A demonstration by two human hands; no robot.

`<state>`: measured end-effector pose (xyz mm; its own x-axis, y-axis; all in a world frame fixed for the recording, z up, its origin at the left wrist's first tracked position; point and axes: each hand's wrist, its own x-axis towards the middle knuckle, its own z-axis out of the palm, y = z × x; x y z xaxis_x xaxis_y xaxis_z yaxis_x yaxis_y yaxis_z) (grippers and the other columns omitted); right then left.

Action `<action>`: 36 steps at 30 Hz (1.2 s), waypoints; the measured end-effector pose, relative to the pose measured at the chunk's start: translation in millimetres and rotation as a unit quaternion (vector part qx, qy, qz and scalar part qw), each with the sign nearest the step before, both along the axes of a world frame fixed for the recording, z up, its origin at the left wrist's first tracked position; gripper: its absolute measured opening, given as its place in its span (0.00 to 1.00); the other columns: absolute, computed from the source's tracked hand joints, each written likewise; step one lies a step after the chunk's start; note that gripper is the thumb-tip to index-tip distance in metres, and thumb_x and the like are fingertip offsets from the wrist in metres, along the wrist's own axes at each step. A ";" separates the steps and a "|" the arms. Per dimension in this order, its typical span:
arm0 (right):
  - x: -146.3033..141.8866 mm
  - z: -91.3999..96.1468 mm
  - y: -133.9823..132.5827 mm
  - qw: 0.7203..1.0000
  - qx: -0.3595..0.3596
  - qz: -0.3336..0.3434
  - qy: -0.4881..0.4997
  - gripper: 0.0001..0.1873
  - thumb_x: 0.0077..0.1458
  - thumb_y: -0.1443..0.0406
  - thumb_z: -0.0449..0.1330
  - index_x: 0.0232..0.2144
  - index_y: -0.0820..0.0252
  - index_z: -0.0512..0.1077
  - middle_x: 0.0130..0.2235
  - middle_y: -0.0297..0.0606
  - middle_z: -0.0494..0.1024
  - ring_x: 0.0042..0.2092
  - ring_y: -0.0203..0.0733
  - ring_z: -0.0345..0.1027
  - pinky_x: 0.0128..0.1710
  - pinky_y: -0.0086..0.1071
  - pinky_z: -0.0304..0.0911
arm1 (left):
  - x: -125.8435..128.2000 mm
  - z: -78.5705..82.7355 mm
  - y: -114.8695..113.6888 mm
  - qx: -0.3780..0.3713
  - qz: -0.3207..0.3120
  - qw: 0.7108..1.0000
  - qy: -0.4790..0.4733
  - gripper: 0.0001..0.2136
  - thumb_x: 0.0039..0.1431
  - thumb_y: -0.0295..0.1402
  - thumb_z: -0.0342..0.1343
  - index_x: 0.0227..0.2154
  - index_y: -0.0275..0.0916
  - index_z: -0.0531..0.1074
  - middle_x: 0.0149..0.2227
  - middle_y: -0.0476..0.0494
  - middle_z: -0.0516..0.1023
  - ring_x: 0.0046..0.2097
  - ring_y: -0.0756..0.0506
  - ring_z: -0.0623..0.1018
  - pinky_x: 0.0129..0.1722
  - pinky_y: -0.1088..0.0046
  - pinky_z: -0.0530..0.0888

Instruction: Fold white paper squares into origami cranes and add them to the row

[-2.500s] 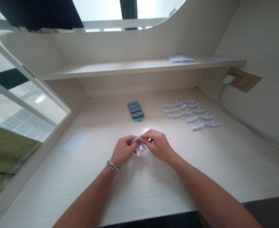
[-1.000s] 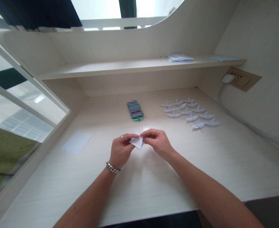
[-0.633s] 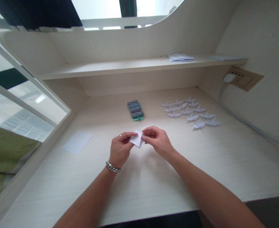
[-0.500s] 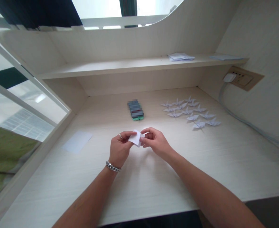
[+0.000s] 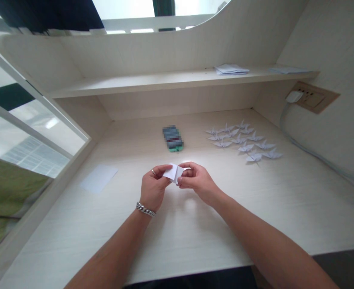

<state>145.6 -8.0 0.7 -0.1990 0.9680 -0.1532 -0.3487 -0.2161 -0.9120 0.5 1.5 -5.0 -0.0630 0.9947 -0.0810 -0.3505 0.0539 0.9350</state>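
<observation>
Between my two hands is a small piece of folded white paper [image 5: 173, 172], held just above the desk. My left hand [image 5: 154, 184], with a ring and a chain bracelet, pinches its left side between thumb and fingers. On the right side, my right hand [image 5: 196, 180] grips the paper's edge with thumb and fingertips. An upright crease or flap shows near the paper's middle. Several folded white paper cranes [image 5: 240, 139] stand in a group at the back right of the desk. A flat white paper sheet [image 5: 99, 178] lies to the left.
A blurred-out dark object with a green edge [image 5: 173, 138] lies behind my hands. Folded papers [image 5: 231, 70] rest on the shelf [image 5: 153, 87]. At right, a white plug sits in the wall socket [image 5: 312, 97], and its cable [image 5: 312, 154] runs along the desk.
The folded paper has been opened a little and turned, so more of its right-hand flap shows. Both hands have kept their hold and barely moved. The camera view has shifted slightly.
</observation>
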 end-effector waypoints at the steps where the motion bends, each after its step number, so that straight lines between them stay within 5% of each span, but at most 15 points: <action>1: -0.5 0.1 -0.5 1.000 -0.005 -0.005 0.001 0.24 0.35 0.70 0.68 0.38 0.62 0.68 0.24 0.28 0.73 0.26 0.35 0.70 0.30 0.32 0.68 | 0.0 -1.1 0.1 0.003 0.001 1.000 0.005 0.15 0.31 0.25 0.70 0.29 0.35 0.78 0.30 0.44 0.81 0.31 0.48 0.78 0.31 0.74 0.73; 14: -3.6 -4.8 -0.2 1.000 0.008 -0.026 0.010 0.25 0.32 0.73 0.67 0.37 0.60 0.67 0.25 0.29 0.74 0.27 0.35 0.69 0.30 0.32 0.66 | 1.6 -6.0 1.3 0.006 0.036 0.999 0.021 0.16 0.30 0.28 0.71 0.28 0.35 0.79 0.31 0.43 0.82 0.31 0.47 0.79 0.34 0.69 0.75; 19: -4.6 -9.5 0.0 0.992 0.090 -0.067 -0.051 0.13 0.37 0.71 0.65 0.28 0.59 0.67 0.26 0.29 0.73 0.29 0.35 0.69 0.32 0.32 0.66 | 3.0 -4.4 1.4 0.025 0.062 0.998 0.001 0.16 0.28 0.27 0.72 0.27 0.35 0.78 0.29 0.45 0.81 0.31 0.47 0.79 0.34 0.68 0.76; 28: -3.1 -11.5 1.1 0.982 0.099 -0.033 -0.156 0.07 0.47 0.63 0.62 0.29 0.62 0.75 0.26 0.34 0.75 0.28 0.36 0.67 0.29 0.31 0.63 | 3.9 -4.1 1.6 0.022 0.081 0.996 0.025 0.17 0.27 0.28 0.72 0.25 0.35 0.76 0.29 0.46 0.81 0.31 0.46 0.79 0.34 0.69 0.77; 36: 0.9 -9.8 3.1 0.969 0.093 0.008 -0.230 0.08 0.45 0.61 0.65 0.24 0.62 0.74 0.25 0.34 0.75 0.27 0.36 0.65 0.28 0.30 0.58 | 3.6 -7.2 -0.5 0.013 0.070 0.996 0.050 0.16 0.27 0.26 0.72 0.25 0.35 0.76 0.29 0.46 0.81 0.31 0.47 0.79 0.32 0.71 0.76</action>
